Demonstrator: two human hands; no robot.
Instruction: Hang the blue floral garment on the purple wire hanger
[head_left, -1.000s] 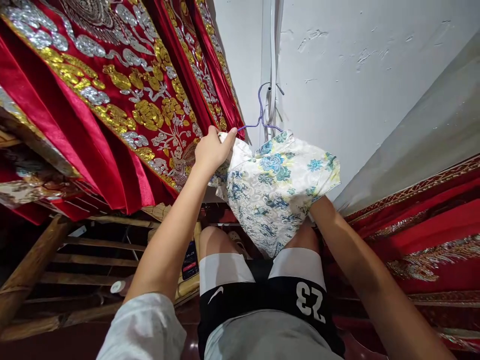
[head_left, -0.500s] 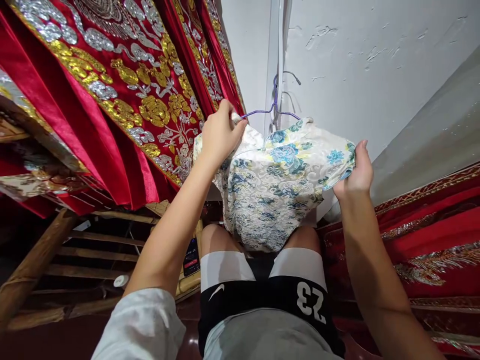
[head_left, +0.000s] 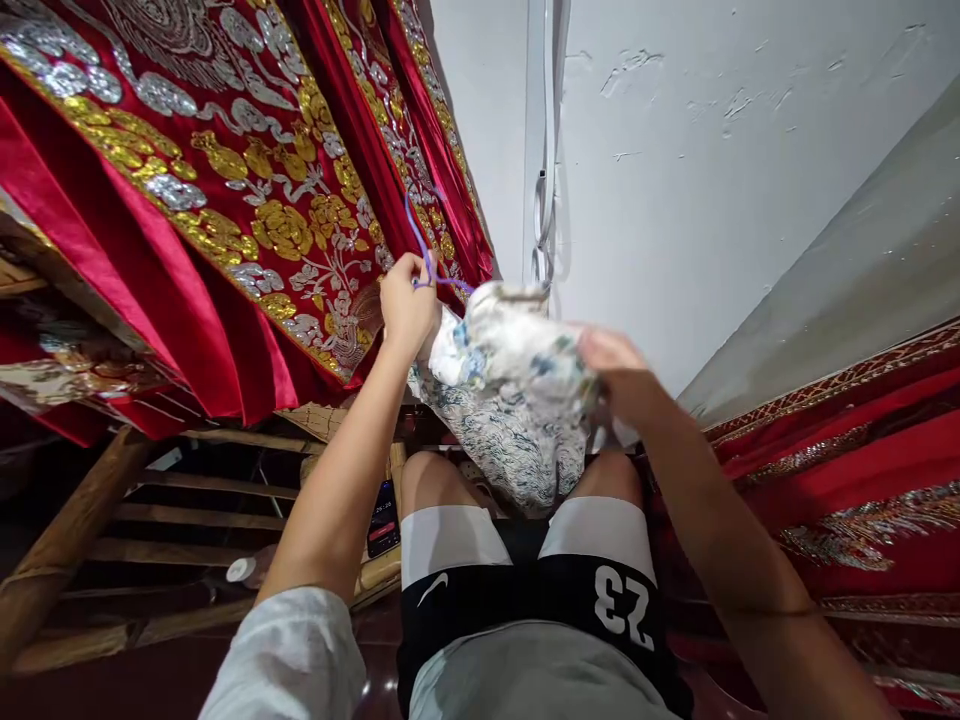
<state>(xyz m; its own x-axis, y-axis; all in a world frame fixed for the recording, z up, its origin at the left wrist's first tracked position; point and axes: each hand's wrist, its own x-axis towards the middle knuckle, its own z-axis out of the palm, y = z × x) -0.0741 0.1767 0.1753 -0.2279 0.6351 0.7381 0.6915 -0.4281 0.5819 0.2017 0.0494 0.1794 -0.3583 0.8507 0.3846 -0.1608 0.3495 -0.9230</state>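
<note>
A white shirt (head_left: pixel 510 430) with a blue and green floral pattern hangs in front of my knees, its upper part bunched and blurred. It is on a purple wire hanger (head_left: pixel 450 283) whose hook points up beside my left hand (head_left: pixel 409 310). My left hand is closed round the hanger near its neck, by the shirt's collar; the exact grip is partly hidden. At the shirt's right-hand sleeve is my right hand (head_left: pixel 611 360), smeared by motion, its fingers closed on the cloth.
Red embroidered cloth (head_left: pixel 285 200) with gold and silver sequins hangs at left. More red cloth (head_left: pixel 862 470) is at right. A white wall (head_left: pixel 660 200) with a pipe stands ahead. Bamboo slats (head_left: pixel 202 515), a phone (head_left: pixel 383 520) and a white-capped bottle (head_left: pixel 251 568) are lower left.
The shirt and hanger have swung left and tilted, and the shirt has gone from spread wide to bunched. My right hand has moved left with the sleeve; my left hand has moved slightly left and down.
</note>
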